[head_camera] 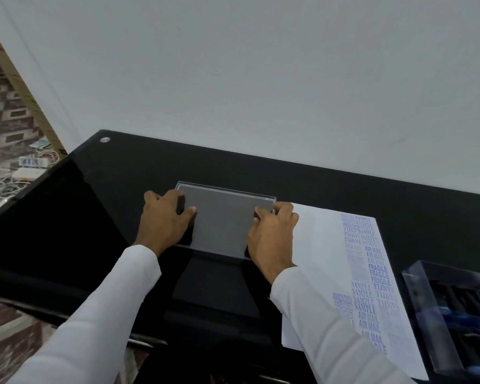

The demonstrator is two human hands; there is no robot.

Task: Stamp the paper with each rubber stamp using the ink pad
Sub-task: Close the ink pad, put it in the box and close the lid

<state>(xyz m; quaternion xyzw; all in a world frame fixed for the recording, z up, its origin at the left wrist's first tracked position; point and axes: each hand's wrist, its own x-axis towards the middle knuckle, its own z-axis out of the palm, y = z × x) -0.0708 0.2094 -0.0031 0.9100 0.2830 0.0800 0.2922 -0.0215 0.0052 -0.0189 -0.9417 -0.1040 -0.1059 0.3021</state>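
Note:
A flat rectangular ink pad case (pixel 223 220) with a clear lid lies in the middle of the black table. My left hand (pixel 164 220) grips its left end, thumb on top of the lid. My right hand (pixel 272 234) grips its right end, fingers curled over the edge. To the right lies the white paper (pixel 324 245), printed along its right side with blue stamp marks reading SAMPLE, AIR MAIL, FRAGILE and AMENDED. My right forearm covers part of the sheet. A clear box (pixel 452 314) holding dark rubber stamps stands at the far right.
The glossy black table (pixel 94 203) backs onto a plain white wall. Its left edge drops to a patterned floor with a power strip and cables (pixel 31 164). The front edge runs under my forearms.

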